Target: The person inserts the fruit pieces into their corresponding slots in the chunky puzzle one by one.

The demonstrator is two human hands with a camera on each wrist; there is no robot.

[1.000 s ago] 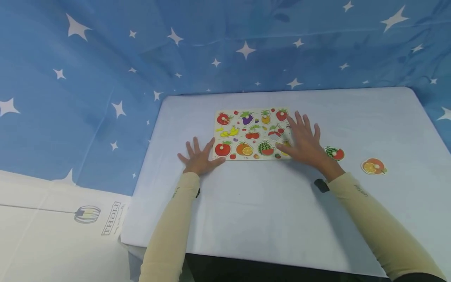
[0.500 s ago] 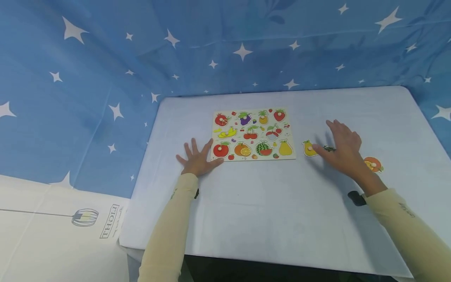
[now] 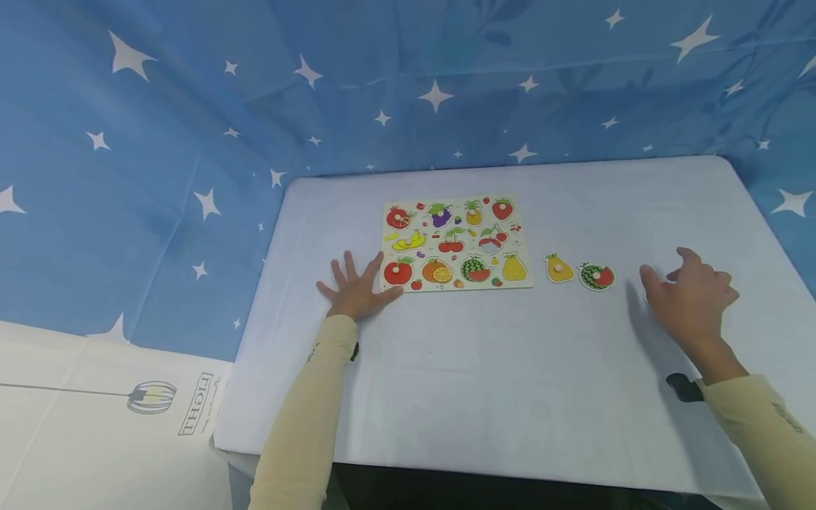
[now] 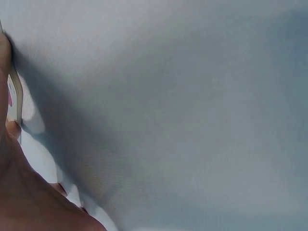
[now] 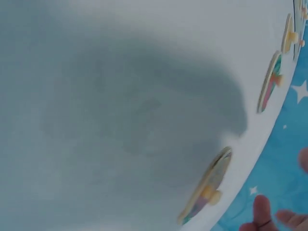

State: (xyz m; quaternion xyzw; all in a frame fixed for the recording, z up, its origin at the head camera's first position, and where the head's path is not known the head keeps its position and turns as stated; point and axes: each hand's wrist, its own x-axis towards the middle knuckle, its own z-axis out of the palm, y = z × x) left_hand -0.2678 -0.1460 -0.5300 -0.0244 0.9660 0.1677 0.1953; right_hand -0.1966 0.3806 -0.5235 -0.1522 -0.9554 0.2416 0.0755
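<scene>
A fruit puzzle board (image 3: 423,225) lies flat in the head view, its fruit shapes showing in rows. At its lower left corner my left hand (image 3: 355,292) rests with spread fingers, thumb and forefinger touching the edges. To the board's right lie a pear piece (image 3: 559,269) and a watermelon piece (image 3: 597,277), each with a small knob. My right hand (image 3: 691,297) hovers over the orange piece (image 5: 204,185), thumb and forefinger apart; it covers nearly all of that piece in the head view. The right wrist view shows the fingers clear of its knob.
A white cloth covers the table (image 3: 472,382). Behind and to the left hangs a blue curtain (image 3: 357,85) with white stars. The table's front edge runs along the bottom, over a dark gap.
From over the board's right side, my right hand has moved right to the orange piece. The pear piece now lies beside the board. The left hand stays put.
</scene>
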